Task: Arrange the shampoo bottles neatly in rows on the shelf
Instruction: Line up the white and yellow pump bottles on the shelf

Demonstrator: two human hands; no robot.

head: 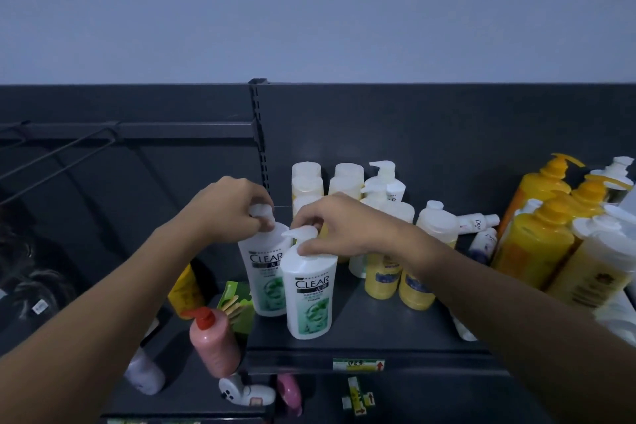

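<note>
Two white Clear pump bottles with green labels stand at the left end of the dark shelf (pixel 371 337). My left hand (pixel 229 205) grips the pump head of the rear Clear bottle (pixel 265 272). My right hand (pixel 339 225) holds the neck and pump of the front Clear bottle (pixel 309 293), which stands near the shelf's front edge. Behind them, white-capped yellow bottles (pixel 344 179) stand in rows against the back panel. Two yellow bottles with blue labels (pixel 395 280) are partly hidden under my right forearm.
Large yellow pump bottles (pixel 537 241) crowd the right end. Two small Dove bottles (pixel 481 232) lie tipped beside them. A pink bottle with a red pump (pixel 213 337), a green pack and other items fill the lower shelf at left. An upright slotted post (pixel 260 134) divides the bays.
</note>
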